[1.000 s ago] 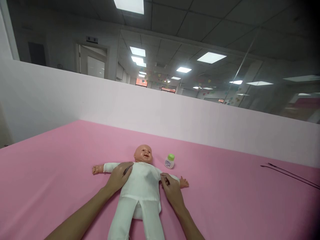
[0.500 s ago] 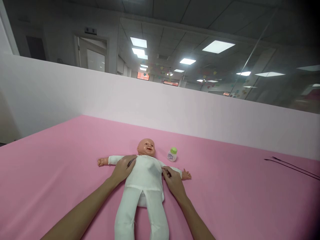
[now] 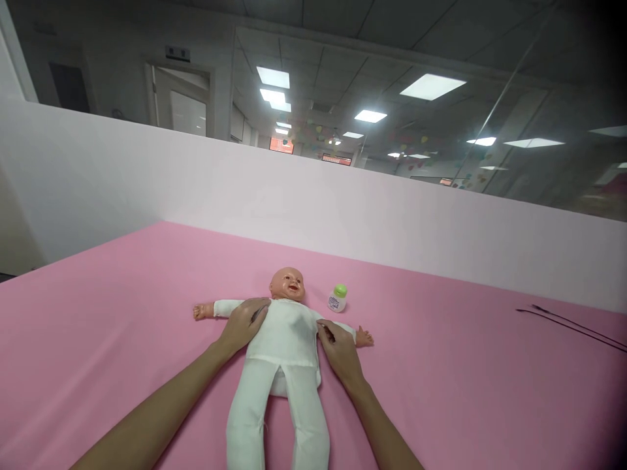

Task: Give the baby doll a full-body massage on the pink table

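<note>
A baby doll [image 3: 284, 336] in a white cloth suit lies on its back on a pink-covered surface [image 3: 127, 294], arms spread sideways and legs towards me. My left hand [image 3: 243, 324] rests against the doll's side at the shoulder, closed around its edge with the thumb towards the chest. On the other side of the chest, near the armpit, my right hand [image 3: 339, 347] has its fingers curled and pinched at the doll's white top. My fingertips are partly hidden on both sides. A small clear bottle [image 3: 337, 301] with a green cap stands beside the doll's head.
A white low wall [image 3: 313, 202] runs along the far edge of the pink surface, with glass above it. Two thin dark cords [image 3: 573, 324] lie at the far right. Behind the glass are a door [image 3: 189, 114] and ceiling lights.
The view has tilted slightly, so the doll and bottle sit a little higher in the picture. Both hands stay at the doll's sides with no clear movement against it.
</note>
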`<state>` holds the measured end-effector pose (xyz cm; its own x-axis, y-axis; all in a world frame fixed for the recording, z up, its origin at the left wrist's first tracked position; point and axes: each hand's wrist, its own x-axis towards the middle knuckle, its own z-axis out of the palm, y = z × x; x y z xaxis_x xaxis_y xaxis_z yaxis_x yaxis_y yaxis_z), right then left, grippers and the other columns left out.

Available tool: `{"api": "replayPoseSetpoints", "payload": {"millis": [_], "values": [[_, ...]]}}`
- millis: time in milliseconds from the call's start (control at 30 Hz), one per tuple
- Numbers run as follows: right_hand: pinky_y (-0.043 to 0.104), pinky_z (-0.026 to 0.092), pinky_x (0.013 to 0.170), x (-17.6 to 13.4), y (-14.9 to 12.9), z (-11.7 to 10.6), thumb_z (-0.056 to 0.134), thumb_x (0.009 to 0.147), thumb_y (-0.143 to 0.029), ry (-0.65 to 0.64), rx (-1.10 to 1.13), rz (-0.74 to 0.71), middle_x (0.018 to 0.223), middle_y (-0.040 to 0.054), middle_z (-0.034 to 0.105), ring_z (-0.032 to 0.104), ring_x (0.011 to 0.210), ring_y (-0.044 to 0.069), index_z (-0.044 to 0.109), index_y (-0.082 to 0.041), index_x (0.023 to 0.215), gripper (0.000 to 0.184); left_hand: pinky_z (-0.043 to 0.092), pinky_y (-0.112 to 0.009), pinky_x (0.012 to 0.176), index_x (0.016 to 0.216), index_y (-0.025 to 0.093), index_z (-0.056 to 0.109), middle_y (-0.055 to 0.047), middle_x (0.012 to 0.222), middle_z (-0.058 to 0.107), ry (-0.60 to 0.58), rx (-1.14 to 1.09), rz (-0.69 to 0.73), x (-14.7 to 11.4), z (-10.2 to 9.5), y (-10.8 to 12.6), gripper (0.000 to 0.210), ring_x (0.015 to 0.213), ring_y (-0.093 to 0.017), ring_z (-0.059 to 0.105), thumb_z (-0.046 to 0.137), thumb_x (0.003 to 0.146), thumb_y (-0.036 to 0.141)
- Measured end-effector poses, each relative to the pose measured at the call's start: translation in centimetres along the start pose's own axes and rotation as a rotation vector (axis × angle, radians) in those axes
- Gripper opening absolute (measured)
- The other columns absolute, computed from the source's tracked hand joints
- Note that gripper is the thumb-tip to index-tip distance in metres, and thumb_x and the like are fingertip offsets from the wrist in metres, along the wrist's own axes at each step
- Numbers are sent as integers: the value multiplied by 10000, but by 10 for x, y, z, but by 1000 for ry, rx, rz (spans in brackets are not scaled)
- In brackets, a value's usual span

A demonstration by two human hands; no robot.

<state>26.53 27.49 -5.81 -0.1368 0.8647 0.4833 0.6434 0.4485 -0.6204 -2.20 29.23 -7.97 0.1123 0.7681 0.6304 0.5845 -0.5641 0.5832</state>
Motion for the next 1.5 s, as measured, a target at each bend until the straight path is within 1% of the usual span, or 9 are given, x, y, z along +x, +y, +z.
{"api": "replayPoseSetpoints", "payload": {"millis": [267, 433, 733, 833, 1000, 1100, 1200, 1300, 1500], "values": [[499, 506, 1059, -2, 2, 5, 548, 984, -442, -28, 3, -150, 1314, 126, 682, 619, 1230, 300, 659, -213, 1278, 389, 547, -418, 1002, 1184, 227, 708, -65, 1182, 764, 23, -11, 159, -1, -2, 6, 268, 1115, -227, 696, 510, 1013, 284], [528, 397, 1188, -5, -2, 11, 541, 999, -448, -146, 33, -218, 1498, 90, 566, 506, 1398, 284, 582, -254, 1421, 466, 490, -447, 1109, 1306, 236, 662, -77, 1352, 692, -121, -15, 282, -1, -2, 13, 333, 1272, -242, 628, 566, 1000, 327], [517, 518, 1032, 4, 21, 6, 494, 955, -353, 77, 0, -36, 1191, 124, 741, 664, 1132, 306, 722, -198, 1152, 339, 507, -477, 1091, 1251, 250, 710, -68, 1278, 734, -69, -74, 213, 0, -3, 32, 320, 1216, -256, 665, 524, 999, 318], [508, 520, 1022, 8, 30, 4, 472, 934, -332, 150, -1, 6, 1152, 132, 746, 675, 1105, 304, 727, -185, 1115, 346, 498, -488, 1095, 1190, 253, 743, -76, 1251, 746, -38, -309, 25, 11, 6, 70, 313, 1196, -280, 673, 560, 984, 400], [485, 537, 1004, 26, 41, -8, 428, 923, -314, 296, -57, 55, 1238, 161, 699, 659, 1149, 297, 649, -146, 1269, 444, 489, -392, 1123, 1198, 122, 701, -185, 1379, 656, -247, -1117, -670, 66, 48, 133, 524, 1257, -285, 643, 541, 979, 570], [518, 460, 1112, 45, 52, -18, 417, 912, -281, 333, -145, 29, 1433, 170, 584, 539, 1337, 304, 537, -132, 1411, 534, 464, -338, 1141, 1343, 36, 581, -249, 1489, 535, -267, -1322, -946, 101, 83, 150, 680, 1341, -278, 576, 443, 1002, 608], [537, 360, 1196, 64, 67, -25, 398, 901, -208, 193, -208, -44, 1596, 166, 419, 366, 1492, 292, 471, -122, 1484, 594, 454, -324, 1140, 1477, 5, 425, -277, 1585, 386, -223, -1320, -1014, 120, 115, 155, 816, 1422, -274, 488, 269, 1014, 659], [541, 324, 1217, 77, 80, -30, 389, 874, -160, 47, -205, -97, 1592, 173, 431, 354, 1507, 279, 498, -107, 1475, 613, 479, -336, 1113, 1506, -33, 356, -312, 1591, 342, -203, -1317, -1023, 123, 136, 154, 902, 1428, -291, 476, 204, 997, 696], [527, 275, 1247, 74, 75, -30, 354, 985, -318, 31, -115, -41, 1585, 177, 441, 349, 1513, 274, 479, -90, 1494, 571, 516, -394, 1076, 1481, -14, 388, -311, 1514, 456, -209, -1260, -943, 117, 128, 140, 885, 1371, -303, 539, 184, 994, 697]]}}
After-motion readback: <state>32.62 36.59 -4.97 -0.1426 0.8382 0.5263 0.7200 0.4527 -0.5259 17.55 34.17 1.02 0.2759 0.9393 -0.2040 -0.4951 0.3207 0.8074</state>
